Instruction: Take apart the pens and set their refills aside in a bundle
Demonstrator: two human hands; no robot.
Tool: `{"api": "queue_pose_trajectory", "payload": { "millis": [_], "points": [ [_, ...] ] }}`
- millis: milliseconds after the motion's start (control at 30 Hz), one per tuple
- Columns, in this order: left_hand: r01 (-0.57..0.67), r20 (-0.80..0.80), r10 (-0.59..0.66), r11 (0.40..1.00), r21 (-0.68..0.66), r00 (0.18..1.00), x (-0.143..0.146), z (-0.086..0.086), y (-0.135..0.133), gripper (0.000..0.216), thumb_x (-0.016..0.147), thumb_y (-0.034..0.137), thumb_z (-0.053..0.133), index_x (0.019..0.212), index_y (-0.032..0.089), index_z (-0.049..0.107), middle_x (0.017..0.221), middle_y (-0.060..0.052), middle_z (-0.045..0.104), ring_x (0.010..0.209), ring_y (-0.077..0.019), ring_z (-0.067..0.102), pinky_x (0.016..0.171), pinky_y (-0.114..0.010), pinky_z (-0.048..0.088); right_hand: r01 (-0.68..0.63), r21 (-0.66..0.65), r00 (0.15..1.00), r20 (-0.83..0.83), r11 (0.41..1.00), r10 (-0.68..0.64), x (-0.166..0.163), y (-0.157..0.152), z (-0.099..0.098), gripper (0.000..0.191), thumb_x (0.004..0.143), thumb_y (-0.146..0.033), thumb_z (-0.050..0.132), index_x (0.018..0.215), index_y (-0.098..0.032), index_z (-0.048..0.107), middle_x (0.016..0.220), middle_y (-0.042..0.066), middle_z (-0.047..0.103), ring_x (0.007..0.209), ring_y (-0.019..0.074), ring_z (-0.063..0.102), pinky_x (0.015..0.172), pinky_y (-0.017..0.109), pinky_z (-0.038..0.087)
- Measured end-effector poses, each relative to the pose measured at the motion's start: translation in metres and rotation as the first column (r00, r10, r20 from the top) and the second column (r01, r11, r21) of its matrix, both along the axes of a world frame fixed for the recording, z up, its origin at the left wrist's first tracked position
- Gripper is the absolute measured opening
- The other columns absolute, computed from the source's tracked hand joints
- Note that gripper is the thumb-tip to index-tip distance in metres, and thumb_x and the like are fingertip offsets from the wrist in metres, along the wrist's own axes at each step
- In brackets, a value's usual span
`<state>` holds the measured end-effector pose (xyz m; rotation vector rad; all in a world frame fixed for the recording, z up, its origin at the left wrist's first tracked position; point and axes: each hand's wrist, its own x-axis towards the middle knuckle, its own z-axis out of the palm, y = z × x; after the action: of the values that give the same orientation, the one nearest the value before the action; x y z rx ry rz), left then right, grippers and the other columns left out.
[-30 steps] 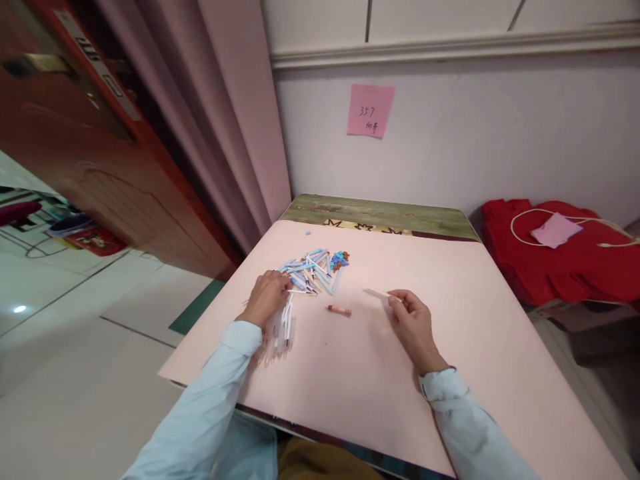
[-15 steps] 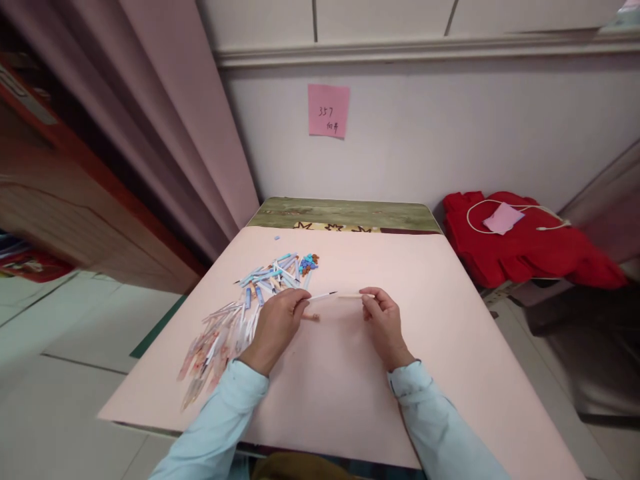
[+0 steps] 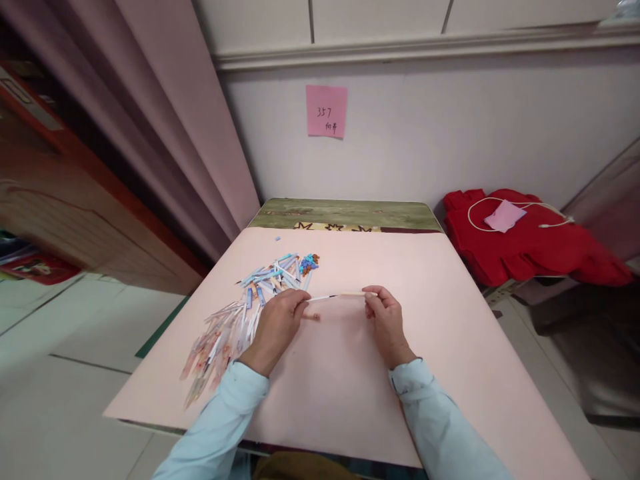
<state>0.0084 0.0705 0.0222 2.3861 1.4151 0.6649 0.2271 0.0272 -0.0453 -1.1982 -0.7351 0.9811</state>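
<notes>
Between the fingertips of my left hand (image 3: 283,319) is a thin white pen refill (image 3: 320,298) with a dark tip pointing right. My right hand (image 3: 384,317) pinches a pale, see-through pen barrel (image 3: 350,294), held level. The refill's dark tip meets the barrel's left end; whether it is inside, I cannot tell. Below the refill, a brownish pen part (image 3: 313,317) lies on the table, partly hidden by my left hand. Beside that hand spreads a pile of clear and pinkish pen barrels (image 3: 207,353).
Bluish pen parts (image 3: 273,270) lie at the back left, next to small blue and brown pieces (image 3: 310,262). One small blue piece (image 3: 278,239) sits apart. A pink sheet (image 3: 450,373) covers the table. Red cloth (image 3: 525,253) with a white cable is at the right.
The gap between refill and barrel has closed: the refill's tip now touches or overlaps the barrel's end. Both hands keep their grips; the view has shifted slightly.
</notes>
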Motion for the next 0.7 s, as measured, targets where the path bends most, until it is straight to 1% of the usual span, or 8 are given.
{"api": "queue_pose_trajectory", "payload": {
  "millis": [133,400,467,533,567,633,700],
  "points": [
    [-0.008,-0.004,0.008,1.000,0.007,1.000,-0.003,0.002,0.000,0.018,0.088,0.017,0.052,0.093,0.021,0.069,0.094,-0.005,0.071,0.088,-0.0203,0.065,0.081,-0.032,0.047,-0.006,-0.001,1.000,-0.007,1.000,0.006,0.000,0.000,-0.001,0.021,0.081,-0.037,0.063,0.092,-0.019,0.065,0.055,-0.006,0.047,0.055,0.0117,0.041,0.055,0.024,0.034],
    [0.006,0.001,-0.006,1.000,-0.030,1.000,0.001,0.001,-0.002,0.018,0.088,0.017,0.053,0.092,0.022,0.070,0.092,-0.005,0.071,0.088,-0.0205,0.065,0.079,-0.032,0.047,-0.071,-0.009,0.997,-0.002,0.997,0.071,-0.004,0.000,-0.003,0.023,0.080,-0.038,0.064,0.091,-0.018,0.066,0.055,-0.006,0.046,0.053,0.0116,0.042,0.053,0.023,0.034],
    [0.016,0.017,-0.015,0.999,-0.041,1.000,0.002,0.002,-0.001,0.017,0.087,0.017,0.054,0.091,0.022,0.070,0.090,-0.005,0.070,0.086,-0.0201,0.065,0.078,-0.032,0.047,-0.103,-0.016,0.995,-0.014,0.995,0.103,-0.004,0.000,-0.003,0.023,0.079,-0.037,0.064,0.092,-0.018,0.066,0.056,-0.006,0.046,0.053,0.0114,0.042,0.053,0.023,0.034],
    [0.024,0.071,-0.019,0.997,-0.069,0.997,0.004,0.004,0.001,0.016,0.086,0.019,0.056,0.087,0.021,0.071,0.086,-0.005,0.070,0.083,-0.0198,0.065,0.076,-0.031,0.047,-0.141,-0.018,0.990,-0.026,0.990,0.141,-0.005,-0.001,-0.001,0.023,0.078,-0.037,0.064,0.092,-0.018,0.066,0.059,-0.005,0.048,0.054,0.0113,0.044,0.053,0.023,0.036],
    [0.026,0.125,-0.013,0.994,-0.106,0.992,0.004,0.004,0.001,0.014,0.085,0.021,0.057,0.085,0.021,0.071,0.084,-0.005,0.070,0.081,-0.0196,0.065,0.074,-0.031,0.048,-0.160,-0.019,0.987,-0.027,0.987,0.159,-0.005,-0.001,0.000,0.023,0.078,-0.036,0.065,0.092,-0.018,0.066,0.060,-0.005,0.050,0.055,0.0114,0.045,0.053,0.023,0.037],
    [0.035,0.303,0.043,0.968,-0.250,0.952,0.006,0.006,0.001,0.011,0.082,0.027,0.061,0.082,0.020,0.070,0.079,-0.004,0.069,0.074,-0.0191,0.066,0.069,-0.030,0.049,-0.191,-0.022,0.981,-0.027,0.981,0.190,-0.006,-0.001,0.001,0.023,0.076,-0.036,0.066,0.091,-0.019,0.066,0.063,-0.003,0.054,0.055,0.0115,0.046,0.054,0.024,0.039],
    [0.065,0.489,0.174,0.899,-0.433,0.854,0.009,0.007,0.001,0.016,0.076,0.033,0.068,0.083,0.019,0.068,0.073,-0.002,0.067,0.064,-0.0175,0.065,0.061,-0.029,0.050,-0.224,-0.020,0.974,-0.035,0.974,0.223,-0.008,-0.001,0.002,0.022,0.075,-0.035,0.068,0.090,-0.019,0.067,0.065,-0.003,0.056,0.055,0.0111,0.047,0.054,0.024,0.040]
  ]
}}
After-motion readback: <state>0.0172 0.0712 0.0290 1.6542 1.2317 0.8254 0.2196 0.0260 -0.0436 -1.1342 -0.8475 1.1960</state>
